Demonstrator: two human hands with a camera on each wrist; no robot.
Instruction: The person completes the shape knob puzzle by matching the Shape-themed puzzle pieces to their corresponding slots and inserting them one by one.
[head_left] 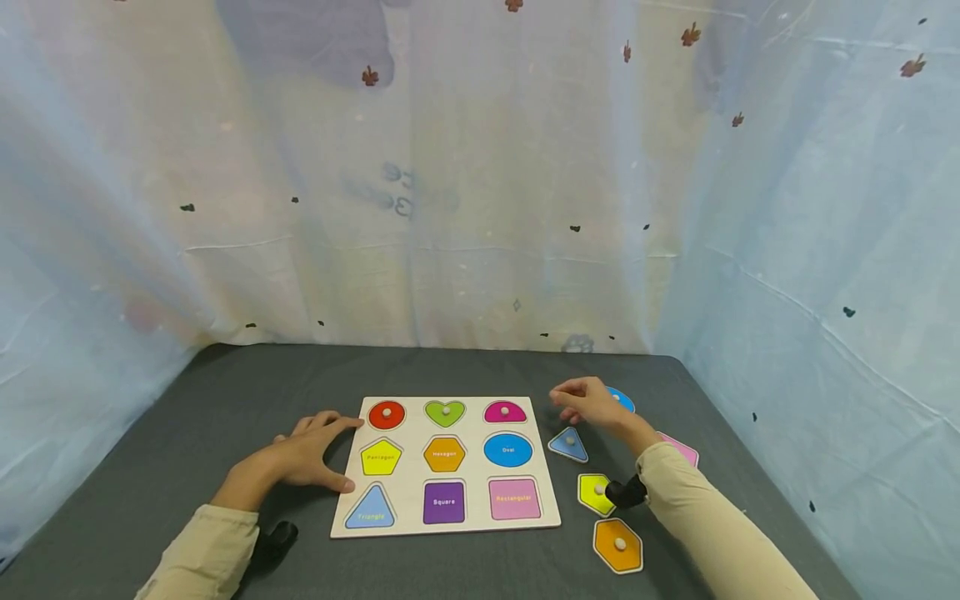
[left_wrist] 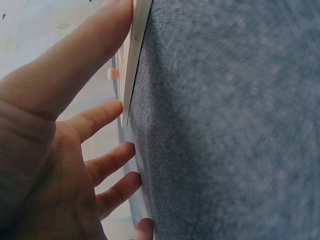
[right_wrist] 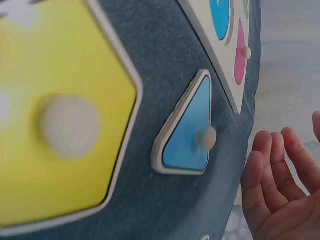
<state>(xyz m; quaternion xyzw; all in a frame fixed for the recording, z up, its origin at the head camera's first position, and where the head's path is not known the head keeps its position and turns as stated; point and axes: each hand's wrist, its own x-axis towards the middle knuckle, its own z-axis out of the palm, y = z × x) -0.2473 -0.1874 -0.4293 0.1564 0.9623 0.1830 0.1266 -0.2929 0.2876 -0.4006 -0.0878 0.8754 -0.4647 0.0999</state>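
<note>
A white wooden shape-puzzle board (head_left: 412, 479) lies on the grey cloth. Its top row holds a red circle piece (head_left: 386, 415), a green heart piece (head_left: 445, 413) and a magenta half-circle piece (head_left: 505, 412), each with a knob. The lower two rows show printed recesses. My left hand (head_left: 307, 454) touches the board's left edge with spread thumb and index finger. Off the board's right side, my right hand (head_left: 588, 402) hovers with loosely bent fingers and nothing visible in them. A blue triangle piece (right_wrist: 187, 132) lies nearest to it, apart from the fingers.
Right of the board lie a yellow pentagon piece (head_left: 596, 495) and an orange hexagon piece (head_left: 618, 546). A blue piece (head_left: 622, 399) and a pink piece (head_left: 681, 450) are partly hidden by the right hand and forearm. Patterned curtains (head_left: 480, 167) enclose the table.
</note>
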